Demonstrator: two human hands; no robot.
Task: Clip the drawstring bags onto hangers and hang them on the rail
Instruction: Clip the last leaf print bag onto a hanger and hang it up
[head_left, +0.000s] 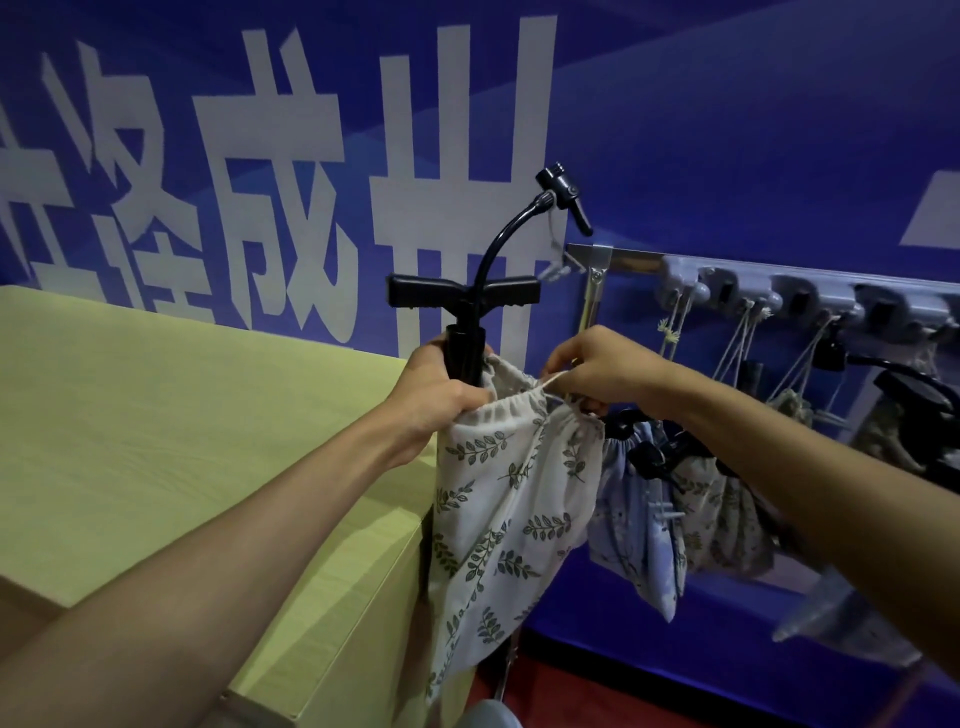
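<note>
The left hand (436, 397) grips the bunched top of a white leaf-print bag (514, 499), and also the black pump (464, 312) that sticks up out of it. The right hand (597, 369) pinches the white string (550, 383) at the bag's mouth, with its fingers curled tight. The bag hangs in the air, just past the corner of the yellow-green table (156, 415). To the right, more bags (636, 530) hang by their strings from grey hooks (727, 288) on a silver rail (636, 264) in front of a blue wall (753, 130).
</note>
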